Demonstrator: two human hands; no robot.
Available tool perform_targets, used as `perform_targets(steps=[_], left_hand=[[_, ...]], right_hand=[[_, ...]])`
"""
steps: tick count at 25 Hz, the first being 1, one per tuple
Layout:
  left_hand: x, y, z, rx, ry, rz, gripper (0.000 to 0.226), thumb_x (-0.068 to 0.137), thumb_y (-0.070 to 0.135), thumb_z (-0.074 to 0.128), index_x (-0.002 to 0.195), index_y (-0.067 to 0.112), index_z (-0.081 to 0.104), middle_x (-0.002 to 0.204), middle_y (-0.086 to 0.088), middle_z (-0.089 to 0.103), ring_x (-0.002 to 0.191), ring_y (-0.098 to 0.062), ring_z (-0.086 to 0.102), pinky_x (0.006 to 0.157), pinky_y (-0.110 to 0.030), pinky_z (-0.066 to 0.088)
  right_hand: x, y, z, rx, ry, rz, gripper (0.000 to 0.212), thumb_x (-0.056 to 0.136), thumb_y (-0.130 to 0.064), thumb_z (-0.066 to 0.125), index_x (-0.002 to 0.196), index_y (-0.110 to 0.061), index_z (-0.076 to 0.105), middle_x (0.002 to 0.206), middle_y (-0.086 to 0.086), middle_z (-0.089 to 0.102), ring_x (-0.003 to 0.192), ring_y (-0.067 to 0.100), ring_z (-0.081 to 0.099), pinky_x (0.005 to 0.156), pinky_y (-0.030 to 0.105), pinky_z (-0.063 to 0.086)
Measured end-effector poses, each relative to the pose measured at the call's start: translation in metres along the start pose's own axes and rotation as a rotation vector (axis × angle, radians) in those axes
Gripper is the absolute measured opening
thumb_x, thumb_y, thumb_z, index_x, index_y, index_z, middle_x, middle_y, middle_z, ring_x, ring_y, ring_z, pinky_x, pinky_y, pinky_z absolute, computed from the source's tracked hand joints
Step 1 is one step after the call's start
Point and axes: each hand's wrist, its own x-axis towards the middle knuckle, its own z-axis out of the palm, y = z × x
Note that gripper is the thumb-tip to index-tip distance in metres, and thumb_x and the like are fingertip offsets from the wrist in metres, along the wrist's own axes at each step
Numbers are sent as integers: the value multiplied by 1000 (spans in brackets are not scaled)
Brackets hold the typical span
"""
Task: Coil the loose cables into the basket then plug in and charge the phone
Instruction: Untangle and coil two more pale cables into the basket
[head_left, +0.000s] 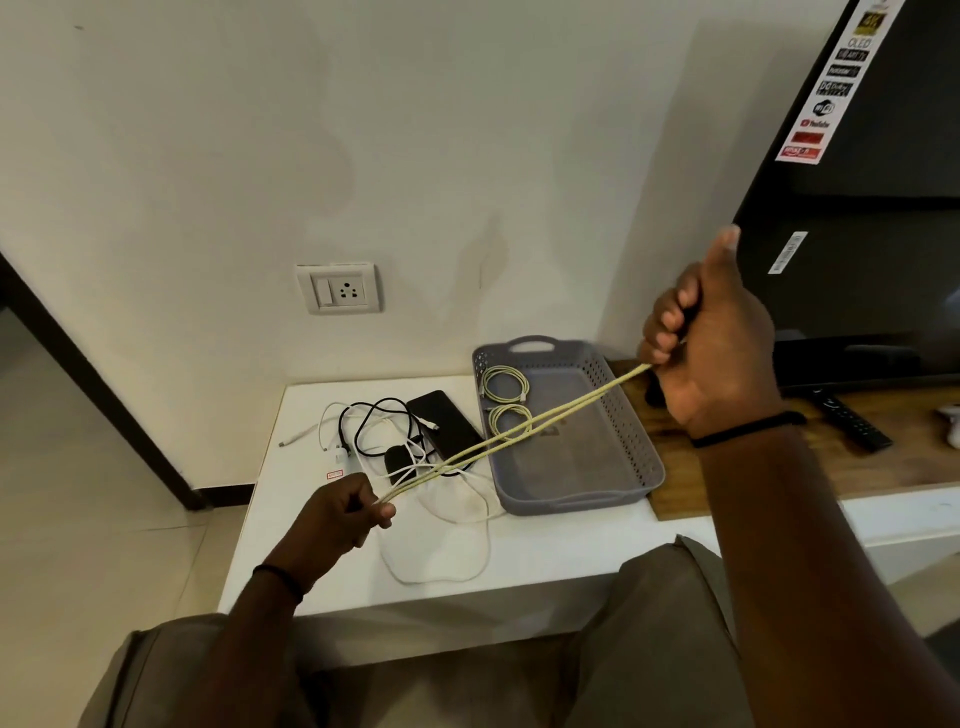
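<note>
Cable, yellow, gets pulled taut above the basket, both ends pinched in the curled left hand and right hand, so it looks like coiling's next, then dropping it in.

A white sticker strip runs down the left edge of the black television; on it "OLED" and "YouTube" can be read, beside a round Wi-Fi sign, while its other logos are too small. A barcode label lower on the screen and a small red tag on the white table stay illegible.
</note>
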Motion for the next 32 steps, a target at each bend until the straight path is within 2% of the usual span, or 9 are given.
perform_targets(steps=[6, 9, 14, 17, 19, 22, 26, 29, 32], left_hand=[[0, -3, -13, -270, 262, 23, 24, 88, -1, 63, 68, 9, 68, 74, -13, 73, 72, -25, 71, 70, -38, 54], [3, 8, -11, -286, 431, 37, 27, 93, 16, 63, 66, 18, 65, 49, -9, 47, 40, -17, 38, 45, -20, 33], [-5, 46, -22, -446, 366, 108, 25, 95, 23, 59, 73, 13, 63, 49, -3, 30, 42, -12, 21, 47, -19, 14], [-9, 59, -19, -449, 319, 124, 24, 94, 24, 60, 76, 9, 62, 46, 0, 31, 40, -11, 20, 47, -20, 13], [-12, 66, -13, -401, 273, 131, 24, 92, 24, 62, 77, 5, 63, 46, 0, 31, 41, -11, 20, 47, -21, 12], [-16, 80, -4, -354, 200, 157, 27, 89, 27, 64, 78, 2, 63, 46, -3, 29, 42, -12, 20, 46, -19, 13], [-19, 99, 1, -413, 186, 181, 30, 85, 34, 64, 77, 5, 63, 46, -4, 27, 42, -13, 18, 46, -22, 11], [-18, 102, 2, -445, 243, 157, 26, 90, 29, 63, 78, 6, 63, 45, -2, 28, 40, -12, 18, 47, -23, 10], [-17, 98, 2, -470, 274, 136, 24, 92, 26, 63, 79, 6, 63, 45, -1, 29, 38, -11, 18, 47, -23, 9]], right_hand=[[5, 31, -33, -120, 159, 164, 54, 94, -62, 40, 63, -19, 47, 53, 0, 53, 47, 13, 48, 47, 23, 43], [-5, 59, -32, -171, 51, 366, 54, 96, -59, 42, 65, -15, 51, 56, 6, 62, 48, 18, 58, 45, 24, 48], [-32, 150, -38, -687, -214, 676, 52, 92, -57, 52, 89, -5, 62, 84, 15, 67, 66, 24, 63, 65, 35, 53], [-47, 188, -47, -1462, -278, 494, 64, 87, -60, 57, 122, -6, 49, 120, 16, 55, 111, 33, 55, 91, 40, 45], [-54, 186, -42, -1620, -170, 157, 61, 91, -51, 56, 132, -9, 41, 134, 16, 48, 122, 34, 47, 100, 41, 42], [-56, 173, -22, -1221, -225, -132, 56, 95, -37, 56, 144, -14, 38, 144, -4, 43, 132, 14, 40, 108, 27, 34], [-73, 190, 4, -758, -580, 120, 45, 100, -34, 51, 143, -25, 44, 143, -16, 46, 130, -1, 44, 110, 22, 36], [-88, 218, -3, -490, -374, 358, 32, 104, -31, 42, 118, -13, 64, 112, 6, 71, 98, 16, 68, 84, 24, 55], [-89, 237, -15, -494, -234, 555, 25, 101, -27, 48, 95, -10, 65, 88, 17, 69, 68, 26, 64, 62, 35, 54]])
